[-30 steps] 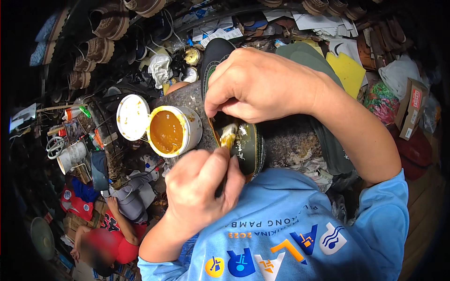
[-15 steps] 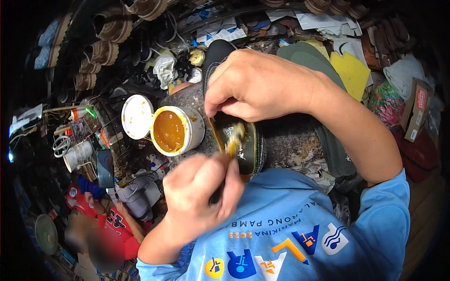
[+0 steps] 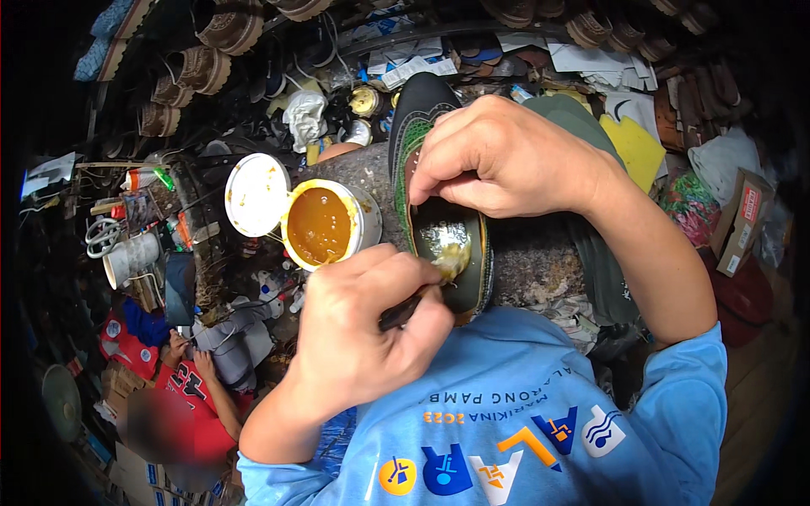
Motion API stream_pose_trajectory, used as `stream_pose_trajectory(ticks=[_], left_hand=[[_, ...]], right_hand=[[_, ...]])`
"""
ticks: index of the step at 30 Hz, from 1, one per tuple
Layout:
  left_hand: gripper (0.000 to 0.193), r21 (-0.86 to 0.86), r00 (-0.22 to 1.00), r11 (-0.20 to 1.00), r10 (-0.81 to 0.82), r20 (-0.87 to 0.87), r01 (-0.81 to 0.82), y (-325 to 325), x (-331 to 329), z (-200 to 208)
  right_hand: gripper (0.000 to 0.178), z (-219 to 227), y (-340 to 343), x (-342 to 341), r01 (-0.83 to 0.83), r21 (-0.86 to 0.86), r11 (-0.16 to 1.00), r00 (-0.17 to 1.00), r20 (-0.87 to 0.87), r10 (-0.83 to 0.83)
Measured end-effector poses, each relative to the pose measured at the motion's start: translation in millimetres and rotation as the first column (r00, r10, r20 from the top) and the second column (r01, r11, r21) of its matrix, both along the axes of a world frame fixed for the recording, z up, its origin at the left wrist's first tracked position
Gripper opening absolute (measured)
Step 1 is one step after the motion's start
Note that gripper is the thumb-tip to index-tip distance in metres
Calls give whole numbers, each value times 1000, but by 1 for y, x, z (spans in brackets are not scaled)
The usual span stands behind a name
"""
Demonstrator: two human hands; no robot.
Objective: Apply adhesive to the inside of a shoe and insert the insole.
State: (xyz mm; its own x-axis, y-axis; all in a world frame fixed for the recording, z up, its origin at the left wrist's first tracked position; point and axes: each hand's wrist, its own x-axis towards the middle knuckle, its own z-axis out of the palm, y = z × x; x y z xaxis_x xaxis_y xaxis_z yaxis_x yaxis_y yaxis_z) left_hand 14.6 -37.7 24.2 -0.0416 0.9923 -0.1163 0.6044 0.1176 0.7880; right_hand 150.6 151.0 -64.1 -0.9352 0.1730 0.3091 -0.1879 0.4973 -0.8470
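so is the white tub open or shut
Open: its round lid sits off to the left of the mouth, and amber paste shows inside the white tub.

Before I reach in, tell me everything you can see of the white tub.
The tub is round and white, plastic by its look, and holds a glossy amber-brown substance. Yellowish residue coats its rim. It appears upright on a rough grey surface, left of the shoe. Its smeared white lid is open at its left; whether they are joined is unclear. In this view the left hand overlaps its lower edge; whether they touch cannot be told.
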Motion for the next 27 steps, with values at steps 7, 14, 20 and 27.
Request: stream_pose_trajectory(ticks=[7, 14, 20, 27], left_hand=[[5, 79, 984, 992, 107, -143, -96, 5, 8, -14], [2, -60, 996, 997, 47, 79, -42, -12, 11, 5], [11, 21, 998, 998, 67, 20, -67, 16, -20, -24], [15, -63, 990, 992, -104, 99, 111, 27, -37, -17]], right_hand=[[20, 3, 2, 0, -2, 14, 1000, 999, 45, 2], [19, 2, 1, 2, 8, 9, 1000, 1000, 20, -8], [18, 3, 0, 2, 1, 21, 1000, 1000, 12, -2], [17, 6, 0, 2, 15, -16, 1000, 998, 53, -14]])
